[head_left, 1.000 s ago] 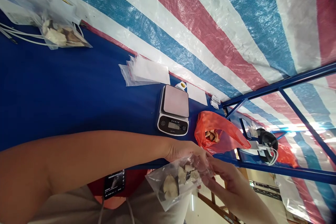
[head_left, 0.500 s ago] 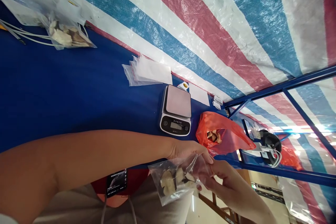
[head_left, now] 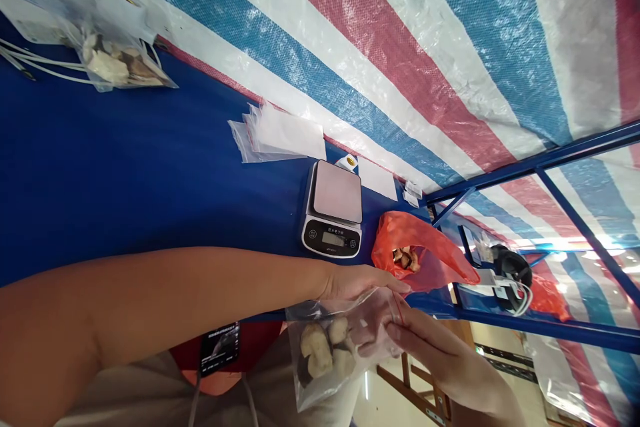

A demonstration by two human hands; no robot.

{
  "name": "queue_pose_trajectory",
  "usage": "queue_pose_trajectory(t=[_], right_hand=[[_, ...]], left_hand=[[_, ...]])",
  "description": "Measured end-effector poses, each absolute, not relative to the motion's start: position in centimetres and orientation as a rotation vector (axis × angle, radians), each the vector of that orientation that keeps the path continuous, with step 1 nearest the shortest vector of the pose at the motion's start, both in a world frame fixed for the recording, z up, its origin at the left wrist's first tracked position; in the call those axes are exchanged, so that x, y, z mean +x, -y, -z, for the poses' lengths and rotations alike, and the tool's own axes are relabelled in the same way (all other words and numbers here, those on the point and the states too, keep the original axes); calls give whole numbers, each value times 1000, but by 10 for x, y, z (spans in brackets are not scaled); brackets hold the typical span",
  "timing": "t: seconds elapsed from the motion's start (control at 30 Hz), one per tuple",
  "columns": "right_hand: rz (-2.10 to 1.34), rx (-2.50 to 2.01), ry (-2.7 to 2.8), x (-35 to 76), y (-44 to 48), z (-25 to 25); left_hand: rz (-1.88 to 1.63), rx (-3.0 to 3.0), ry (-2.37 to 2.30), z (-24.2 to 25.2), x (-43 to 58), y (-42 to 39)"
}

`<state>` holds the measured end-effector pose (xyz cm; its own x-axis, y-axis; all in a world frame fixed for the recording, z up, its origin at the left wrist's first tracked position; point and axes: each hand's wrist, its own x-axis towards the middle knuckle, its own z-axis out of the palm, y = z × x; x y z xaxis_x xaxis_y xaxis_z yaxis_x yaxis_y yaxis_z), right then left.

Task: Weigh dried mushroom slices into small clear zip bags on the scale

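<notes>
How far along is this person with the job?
Already done, it seems: one filled clear bag lies further along the blue table. In hand: the left hand and right hand hold a clear zip bag of pale chunks, right fingers at its red seal. Left: more chunks in the orange bag, and flat clear bags near the digital scale.

2 hands [head_left: 360, 283]; 1 held bag [head_left: 340, 347]; 1 scale [head_left: 333, 208]

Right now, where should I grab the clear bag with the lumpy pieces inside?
Pinch the clear plastic bag at its red-lined zip edge, coming from the right, where the right hand is. That end is flat and has nothing in it, while the pale chunks sit at the opposite end, so your fingers shouldn't squash them.
</notes>
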<state>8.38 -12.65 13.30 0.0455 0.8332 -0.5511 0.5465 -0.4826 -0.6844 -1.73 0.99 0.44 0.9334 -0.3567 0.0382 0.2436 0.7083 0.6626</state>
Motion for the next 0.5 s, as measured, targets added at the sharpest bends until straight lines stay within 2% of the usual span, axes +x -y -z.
queue_pose_trajectory(t=[0.17,0.23,0.37,0.5], right_hand=[[-1416,-2035,1260,82,133,-131],[-1259,-2095,1263,88,142,-131],[-686,-2307,1305,120,173,-148],[-568,-2390,1312,152,189,-171]], left_hand=[[402,566,77,-11,-21,-12],[404,541,62,-14,-22,-12],[360,442,-7,-14,-22,-13],[367,439,-13,-10,-22,-18]])
